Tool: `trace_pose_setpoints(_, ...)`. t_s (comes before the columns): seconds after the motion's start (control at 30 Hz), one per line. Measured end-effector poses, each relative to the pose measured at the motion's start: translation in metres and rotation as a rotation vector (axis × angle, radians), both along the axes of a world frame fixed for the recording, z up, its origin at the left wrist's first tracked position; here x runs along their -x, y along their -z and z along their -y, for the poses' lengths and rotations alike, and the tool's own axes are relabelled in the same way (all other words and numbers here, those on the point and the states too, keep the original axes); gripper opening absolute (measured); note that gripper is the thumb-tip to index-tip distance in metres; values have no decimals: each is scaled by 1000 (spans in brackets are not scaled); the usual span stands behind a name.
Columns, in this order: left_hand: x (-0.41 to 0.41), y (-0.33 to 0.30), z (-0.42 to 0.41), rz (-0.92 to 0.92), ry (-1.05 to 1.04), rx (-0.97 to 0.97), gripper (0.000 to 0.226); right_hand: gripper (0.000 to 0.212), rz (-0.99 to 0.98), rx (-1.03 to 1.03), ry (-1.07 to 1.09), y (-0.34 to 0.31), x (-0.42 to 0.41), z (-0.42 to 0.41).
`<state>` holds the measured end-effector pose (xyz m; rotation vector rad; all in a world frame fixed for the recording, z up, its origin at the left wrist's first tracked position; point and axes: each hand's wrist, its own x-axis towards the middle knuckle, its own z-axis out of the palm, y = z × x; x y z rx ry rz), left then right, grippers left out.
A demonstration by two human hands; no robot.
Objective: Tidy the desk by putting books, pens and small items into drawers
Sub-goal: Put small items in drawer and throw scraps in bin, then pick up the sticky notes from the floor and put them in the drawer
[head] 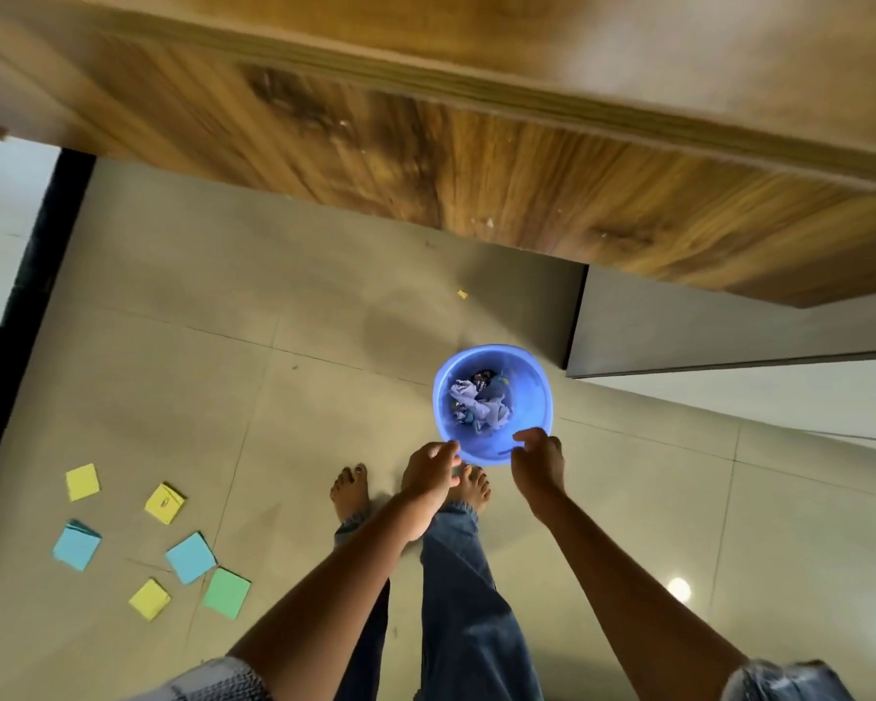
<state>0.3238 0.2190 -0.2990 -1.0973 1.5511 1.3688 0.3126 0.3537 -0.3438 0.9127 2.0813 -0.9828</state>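
Bin: a round blue plastic bin (527,392) is seen from above, standing on the beige tiled floor (324,397) just in front of the person's bare feet (469,485). Crumpled white and dark scraps (479,404) are held inside it.

Left hand: the left hand (428,473) is extended down toward the near left part of the bin rim. The fingers are loosely curled, with the fingertips at or just beside the rim; whether the rim is actually gripped cannot be told.

Right hand: the right hand (539,460) is positioned at the near right part of the rim, with the fingers bent over its edge. Contact with the rim cannot be confirmed.

Relation: the bin is located between the two hands and slightly beyond them, with each hand set at one side of its near edge.

Paper squares: six small coloured paper squares (191,556) in yellow, light blue and green are scattered on the floor, well apart from the bin, on the person's left. A tiny yellow scrap (462,294) lies beyond the bin.

Desk: a brown wood-grain desk panel (476,184) is located above and beyond the bin, blurred.

Clothing: blue denim trouser legs (469,599) are visible below the hands.
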Motion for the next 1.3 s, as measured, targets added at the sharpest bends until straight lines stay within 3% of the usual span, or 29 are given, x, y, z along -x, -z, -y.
trace_pose_setpoints(0.3, -35, -10, 30, -75, 140, 62, 34, 29, 32, -14, -519, -29, -48, 25)
trace_pose_setpoints(0.57, -119, 35, 75, -35, -116, 110, 33, 32, 28, -60, -860, -24, -81, 63)
trace_pose_setpoints(0.7, -146, -16, 105, -44, -264, 108, 25, 21, 37, -10, -836, -21, -93, 96)
trace_pose_setpoints(0.8, -175, -26, 130, -44, -318, 160, 30, 20, 30, -14, -937, -22, -102, 123)
trace_pose_setpoints(0.93, -206, -43, 166, -96, -90, 177, 31, 32, 23, -43, -1014, -19, -117, 166)
trace_pose_setpoints(1.03, -246, -26, 197, -24, 252, 306, 43, 19, 15, -22, -1015, -24, -139, 206)
trace_pose_setpoints(1.1, -271, -10, 207, -18, 221, 289, 39, 21, -19, -24, -1014, -27, -156, 230)
trace_pose_setpoints(1.2, -302, -11, 236, -65, -128, 321, 34, 20, -35, 29, -1070, -31, -186, 268)
trace_pose_setpoints(1.3, -323, -15, 264, -39, -199, 320, 32, 15, -20, 108, -1149, -25, -217, 297)
